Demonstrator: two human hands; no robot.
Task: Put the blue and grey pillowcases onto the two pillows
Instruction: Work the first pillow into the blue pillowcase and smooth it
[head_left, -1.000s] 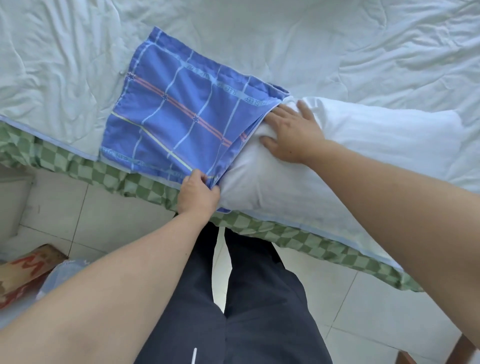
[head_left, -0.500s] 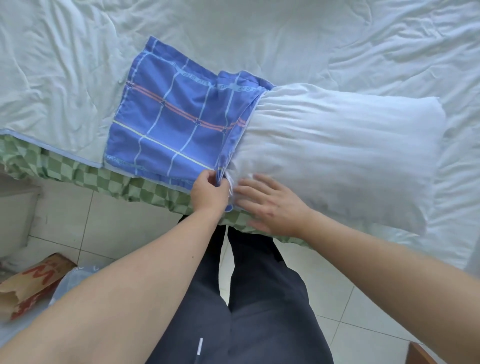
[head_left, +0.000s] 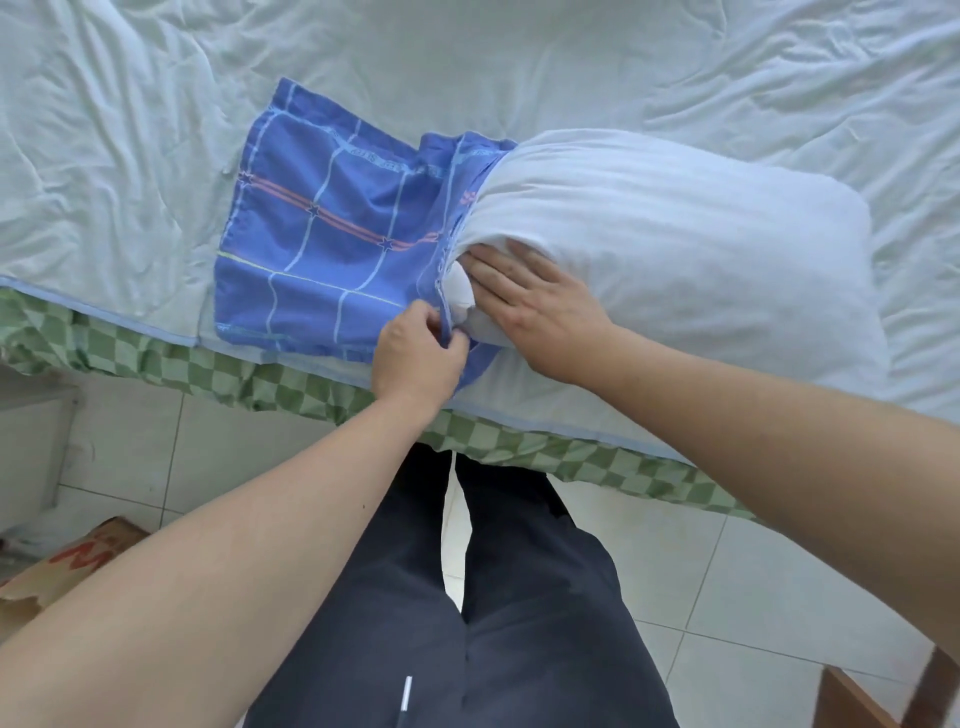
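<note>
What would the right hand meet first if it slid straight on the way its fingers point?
Probably the open edge of the blue pillowcase: the right hand lies flat on the white pillow, fingertips nearly at it.

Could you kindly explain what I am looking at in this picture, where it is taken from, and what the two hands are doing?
There is no machine here: a person wears a camera on the head, looking down at their own arms. On the bed lies a white pillow, one end tucked into a blue pillowcase. The left hand pinches the pillowcase's open edge; that is its grip. The right hand presses flat on the pillow's near corner. No grey pillowcase or second pillow is visible.
</note>
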